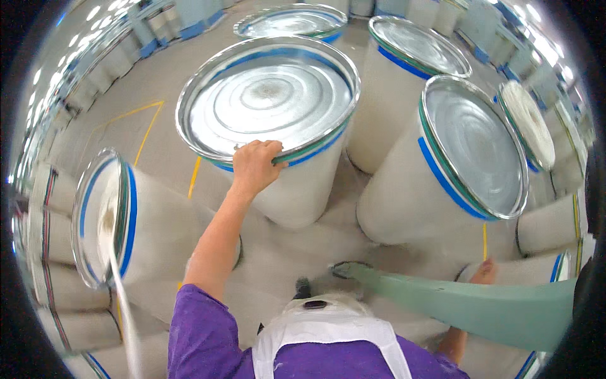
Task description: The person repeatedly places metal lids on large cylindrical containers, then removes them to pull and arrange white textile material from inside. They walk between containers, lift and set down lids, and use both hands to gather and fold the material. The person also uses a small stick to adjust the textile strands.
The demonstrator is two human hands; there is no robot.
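Observation:
My left hand (255, 165) is closed over the near rim of a tall white can (309, 183), its fingers curled on the metal edge. Inside that can, near the top, lies a round silver plate (265, 104) with ringed ridges. Blue and green bands circle the can below its rim. At the lower right, my right hand (485, 271) shows past a green beam (467, 302) that hides part of my forearm. It is close to a white can with a blue band (536, 270); its fingers are too unclear to read.
Similar plate-topped cans stand close by: one at right (404, 189), one behind it (420, 47), one at the back (290, 22). A can at left (104, 221) holds white fibre, with a white strand (126, 316) trailing down. Yellow lines (148, 129) mark the floor.

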